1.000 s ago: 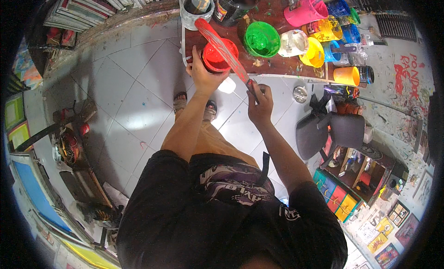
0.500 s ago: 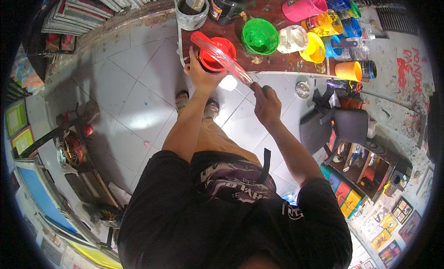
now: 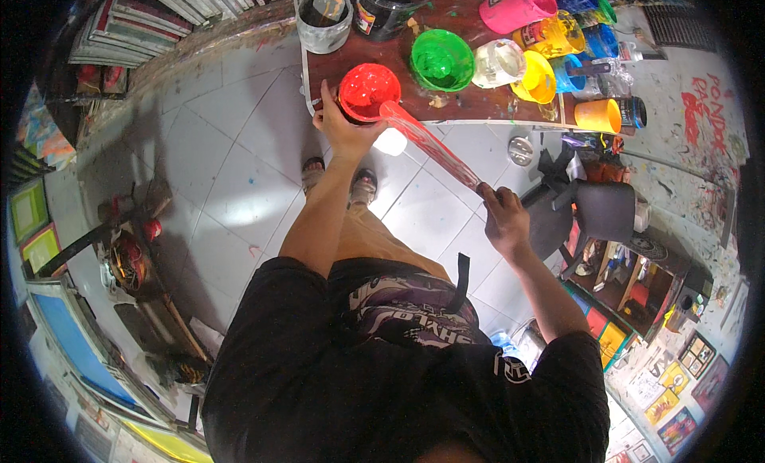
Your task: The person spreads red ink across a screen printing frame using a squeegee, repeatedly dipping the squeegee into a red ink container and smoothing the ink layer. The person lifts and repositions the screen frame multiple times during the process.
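At the table's front left corner stands a tub of red paint [image 3: 369,91]. My left hand [image 3: 347,135] is wrapped round its near side, the thumb and fingers spread along the wall. My right hand [image 3: 507,221] grips one end of a long flat stick [image 3: 433,148] smeared with red paint. The stick slants from that hand up and left, its far tip beside the tub's right edge. A tub of green paint [image 3: 441,60] stands right of the red one.
More paint tubs, including a white one [image 3: 500,64] and a yellow one [image 3: 535,77], crowd the right of the brown table [image 3: 335,72]. A grey pot [image 3: 323,25] stands at its left edge. A dark chair [image 3: 603,212] is at my right.
My right hand has drawn the stick right and toward me, from across the red tub's top to beside its edge. My left hand stays on the tub.
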A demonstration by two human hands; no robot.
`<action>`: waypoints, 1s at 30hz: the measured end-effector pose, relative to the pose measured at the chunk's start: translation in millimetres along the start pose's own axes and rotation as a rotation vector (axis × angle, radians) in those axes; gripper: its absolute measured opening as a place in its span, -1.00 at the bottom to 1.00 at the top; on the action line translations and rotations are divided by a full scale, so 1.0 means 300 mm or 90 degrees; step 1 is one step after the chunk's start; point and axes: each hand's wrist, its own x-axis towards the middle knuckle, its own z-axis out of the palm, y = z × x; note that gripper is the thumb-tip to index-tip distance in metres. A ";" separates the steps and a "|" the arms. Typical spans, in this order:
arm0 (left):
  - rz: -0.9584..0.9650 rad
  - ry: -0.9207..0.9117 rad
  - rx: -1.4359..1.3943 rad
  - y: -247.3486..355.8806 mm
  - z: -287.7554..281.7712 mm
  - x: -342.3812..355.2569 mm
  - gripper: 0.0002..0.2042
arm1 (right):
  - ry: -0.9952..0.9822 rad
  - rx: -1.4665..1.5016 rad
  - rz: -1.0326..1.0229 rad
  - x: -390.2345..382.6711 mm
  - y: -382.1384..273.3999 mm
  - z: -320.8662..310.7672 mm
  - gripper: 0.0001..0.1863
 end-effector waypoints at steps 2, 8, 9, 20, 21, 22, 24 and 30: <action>0.001 -0.001 0.006 0.003 -0.001 0.001 0.20 | -0.004 -0.018 -0.018 -0.020 0.020 -0.030 -0.55; 0.023 0.028 0.017 0.003 0.002 0.007 0.14 | 0.045 0.055 -0.035 -0.083 0.097 -0.103 -0.50; 0.018 0.026 0.027 0.009 -0.001 0.004 0.13 | 0.081 0.113 -0.060 -0.087 0.103 -0.098 -0.54; -0.003 -0.003 0.004 -0.004 0.000 0.003 0.18 | -0.211 0.957 0.269 0.265 -0.207 0.177 -0.58; -0.005 -0.006 0.002 -0.001 -0.004 -0.001 0.20 | -0.202 0.943 0.250 0.270 -0.203 0.198 -0.59; -0.012 -0.008 0.000 0.001 -0.005 -0.003 0.20 | -0.192 0.929 0.231 0.268 -0.193 0.220 -0.60; -0.026 -0.015 -0.006 0.005 -0.004 0.001 0.22 | -0.195 0.868 0.253 0.255 -0.178 0.227 -0.61; -0.038 -0.019 0.000 0.011 -0.003 0.004 0.23 | -0.278 0.611 0.314 0.122 -0.116 0.155 -0.67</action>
